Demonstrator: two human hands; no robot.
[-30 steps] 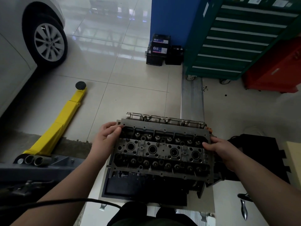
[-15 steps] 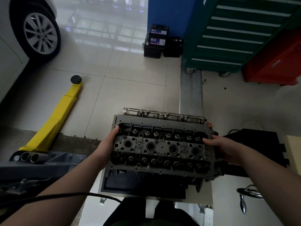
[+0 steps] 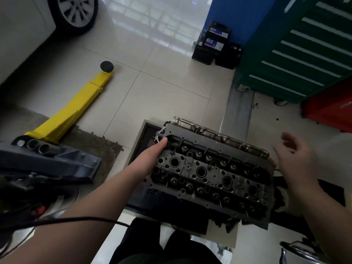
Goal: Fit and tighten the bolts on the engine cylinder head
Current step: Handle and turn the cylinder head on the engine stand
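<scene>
The grey metal cylinder head [image 3: 211,172] lies face up in front of me on a dark engine block, its long axis running from upper left to lower right, with a row of round wells down its middle. My left hand [image 3: 152,155] grips its left end, fingers curled over the far left corner. My right hand [image 3: 297,159] hovers just off the right end, fingers apart, blurred, touching nothing. No bolts or tools show in either hand.
A yellow lift arm [image 3: 76,111] and a dark grey lift base [image 3: 47,161] lie on the floor at left. Car batteries [image 3: 215,44] stand by a blue wall, a green drawer cabinet [image 3: 304,50] and red cabinet [image 3: 331,105] at right. A car wheel [image 3: 76,12] is top left.
My right hand has let go of the cylinder head's right end and lifted away. The left hand still grips the left end. The view has swung, so the head now appears skewed.
</scene>
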